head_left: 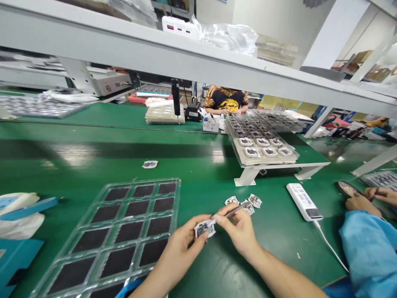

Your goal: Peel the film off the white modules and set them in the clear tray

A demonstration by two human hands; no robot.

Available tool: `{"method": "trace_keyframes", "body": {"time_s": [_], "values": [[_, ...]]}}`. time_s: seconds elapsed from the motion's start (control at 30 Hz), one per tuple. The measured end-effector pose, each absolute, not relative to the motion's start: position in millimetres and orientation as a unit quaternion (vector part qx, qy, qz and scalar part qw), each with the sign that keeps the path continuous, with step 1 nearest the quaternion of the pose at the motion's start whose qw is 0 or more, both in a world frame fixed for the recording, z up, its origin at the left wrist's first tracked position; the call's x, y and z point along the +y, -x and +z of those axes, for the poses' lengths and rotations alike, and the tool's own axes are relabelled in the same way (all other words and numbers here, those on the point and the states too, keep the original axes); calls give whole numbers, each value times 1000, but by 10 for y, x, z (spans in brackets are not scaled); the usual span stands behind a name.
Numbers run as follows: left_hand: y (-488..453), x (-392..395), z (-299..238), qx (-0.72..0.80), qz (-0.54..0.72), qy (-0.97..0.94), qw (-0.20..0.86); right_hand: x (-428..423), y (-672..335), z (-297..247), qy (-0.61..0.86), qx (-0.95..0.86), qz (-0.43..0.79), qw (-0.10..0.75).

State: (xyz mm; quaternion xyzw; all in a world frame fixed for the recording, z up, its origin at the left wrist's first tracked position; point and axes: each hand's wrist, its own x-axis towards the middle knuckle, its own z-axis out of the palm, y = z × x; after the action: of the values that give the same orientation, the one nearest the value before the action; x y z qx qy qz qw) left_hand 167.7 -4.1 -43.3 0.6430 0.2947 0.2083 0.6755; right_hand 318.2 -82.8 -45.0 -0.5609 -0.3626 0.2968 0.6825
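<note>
Green workbench [93, 153], hands [182, 250] just beside plastic tray [178, 203]

Left hand [180, 252]: fingers curled, palm turned toward the right hand
Right hand [238, 231]: thumb and forefinger pinched, just beside the left hand
Right forearm [285, 275]: bare, slanting to lower right

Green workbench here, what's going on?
A person at the green workbench holds a small white-edged electronic module in their left hand and a slim tool in their right hand, its tip at the module. More modules lie just ahead, right of a clear plastic tray with black cells. A co-worker's hands are at the right.
</note>
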Motion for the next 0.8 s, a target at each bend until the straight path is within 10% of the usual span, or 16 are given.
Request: {"method": "trace_keyframes", "body": {"time_s": [0.8], "values": [[-1671, -15, -413, 297, 221, -645, 668, -865, -3186, -438, 569, -391, 294, 661]]}}
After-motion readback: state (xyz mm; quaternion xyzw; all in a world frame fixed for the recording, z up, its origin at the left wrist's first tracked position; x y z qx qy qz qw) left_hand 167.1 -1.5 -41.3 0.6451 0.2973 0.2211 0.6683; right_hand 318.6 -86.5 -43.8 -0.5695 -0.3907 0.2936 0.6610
